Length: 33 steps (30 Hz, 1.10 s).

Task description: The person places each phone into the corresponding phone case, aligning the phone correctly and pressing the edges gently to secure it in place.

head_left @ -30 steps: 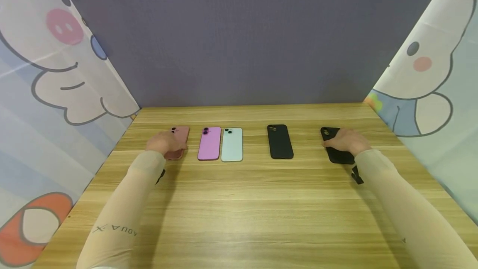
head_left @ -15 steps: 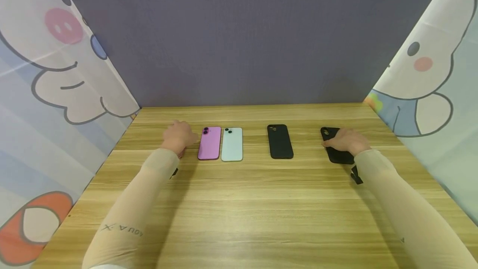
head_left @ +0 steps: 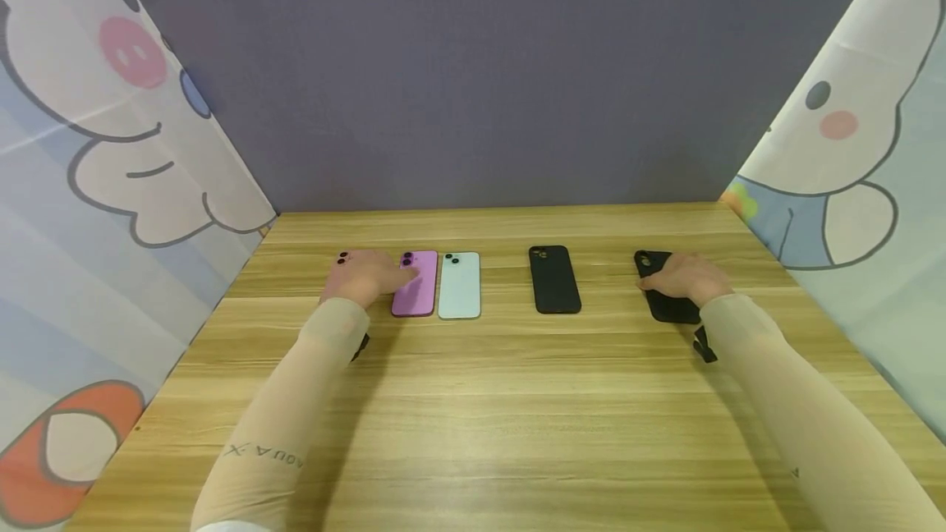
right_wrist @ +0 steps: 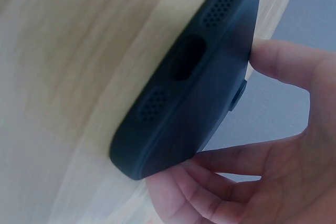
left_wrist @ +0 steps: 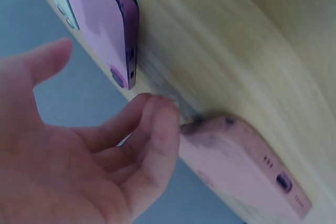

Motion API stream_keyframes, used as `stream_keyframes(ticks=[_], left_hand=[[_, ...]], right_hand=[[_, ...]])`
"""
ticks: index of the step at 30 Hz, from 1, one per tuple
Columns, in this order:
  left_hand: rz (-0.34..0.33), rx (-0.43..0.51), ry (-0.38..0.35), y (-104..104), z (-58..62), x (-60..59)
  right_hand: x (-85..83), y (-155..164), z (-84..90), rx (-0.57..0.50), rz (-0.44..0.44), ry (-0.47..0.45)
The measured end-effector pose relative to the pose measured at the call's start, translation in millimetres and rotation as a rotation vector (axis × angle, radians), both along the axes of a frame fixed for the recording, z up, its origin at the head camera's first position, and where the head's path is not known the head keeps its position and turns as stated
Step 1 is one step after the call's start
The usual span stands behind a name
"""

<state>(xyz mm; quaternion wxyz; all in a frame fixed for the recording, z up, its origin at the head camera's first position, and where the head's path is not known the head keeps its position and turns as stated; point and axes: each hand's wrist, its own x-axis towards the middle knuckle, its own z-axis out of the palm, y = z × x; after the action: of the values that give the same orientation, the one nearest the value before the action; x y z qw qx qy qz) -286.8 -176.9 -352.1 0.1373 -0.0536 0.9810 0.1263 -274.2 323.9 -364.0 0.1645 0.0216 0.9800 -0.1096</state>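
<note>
My left hand [head_left: 364,277] hovers between a salmon-pink phone [left_wrist: 236,174] and a purple phone [head_left: 414,300], fingers loosely bent with nothing between them. In the left wrist view its thumb is apart from the purple phone, while the fingertips are close to the pink phone's edge; whether they touch it I cannot tell. With thumb on one long edge and fingers on the other, my right hand [head_left: 692,279] grips a black phone case [right_wrist: 205,98] lying on the table. The case's port cutout and speaker holes face the right wrist camera.
A pale mint phone [head_left: 460,286] lies just right of the purple one. Farther right is another black phone case [head_left: 556,282]. The wooden table [head_left: 502,417] meets a dark grey panel [head_left: 502,80] at the back, with cartoon-printed cloth on both sides.
My left hand has moved right from over the pink phone toward the purple one, leaving the pink phone in place. The right hand stays on its black phone case.
</note>
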Motion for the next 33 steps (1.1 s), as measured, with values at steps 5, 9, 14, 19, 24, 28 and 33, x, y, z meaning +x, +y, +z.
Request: stream_keyframes(ticks=[5, 9, 14, 19, 24, 28, 33], left_hand=[[0.099, 0.031, 0.008, 7, 1.4, 10.3], [0.29, 0.152, 0.033, 14, 6.9, 21.3], [0.384, 0.174, 0.076, 20, 11.6, 28.3], [0.25, 0.123, 0.018, 24, 1.6, 14.5], [0.041, 0.17, -0.055, 30, -13.5, -9.0], [0.03, 0.134, -0.046, 33, -17.5, -13.6], [0.026, 0.113, -0.023, 35, -18.8, -12.9]], right_hand=[[-0.4, 1, -1.1, 0.004, -0.001, 0.0], [-0.4, 3, -1.8, 0.0, 0.001, 0.0], [-0.6, 2, -1.7, 0.001, 0.002, 0.006], [-1.1, 2, -2.2, 0.007, -0.004, 0.005], [-1.3, 3, -3.6, 0.0, -0.008, 0.001], [-0.7, 2, -3.2, -0.002, -0.001, 0.004], [-1.0, 1, -1.6, -0.003, 0.003, 0.012]])
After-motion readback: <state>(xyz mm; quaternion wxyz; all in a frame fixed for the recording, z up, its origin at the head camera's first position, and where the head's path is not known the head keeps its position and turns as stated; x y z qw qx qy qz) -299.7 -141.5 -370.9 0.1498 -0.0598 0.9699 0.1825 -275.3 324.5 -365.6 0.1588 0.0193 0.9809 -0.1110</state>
